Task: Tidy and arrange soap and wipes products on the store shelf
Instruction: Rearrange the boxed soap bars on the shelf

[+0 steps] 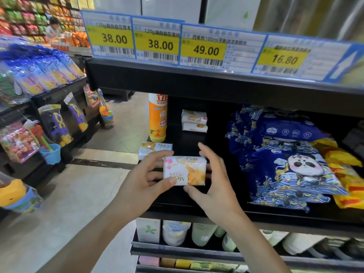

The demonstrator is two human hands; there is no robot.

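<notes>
Hands both clamp the white-and-orange wrapped soap bar point(184, 171), left hand point(146, 181) and right hand point(211, 179), above the black shelf's point(183, 201) front edge; slick wrapper could slip, dropping it floorward.

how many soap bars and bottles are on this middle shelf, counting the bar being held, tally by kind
Mely soap bars: 4, one gripped by the left hand and right hand at, one at the shelf's front left, two stacked at the back
Orange bottle: 1
Total: 5
</notes>
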